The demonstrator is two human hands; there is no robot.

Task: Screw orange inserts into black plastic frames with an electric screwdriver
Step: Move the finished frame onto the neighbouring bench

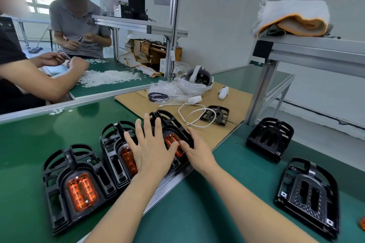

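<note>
With your left hand (152, 150) flat and right hand (197, 152) touching the third black frame (173, 124) at the mat's edge, seat its orange insert (173, 142) flush before driving screws.

Frames (71, 189): black plastic, semi-gloss. Inserts (82, 191): translucent orange plastic, glossy. Worktop (197, 209): smooth green mat, probably rubber. Cardboard sheet (227, 134): matt.
</note>
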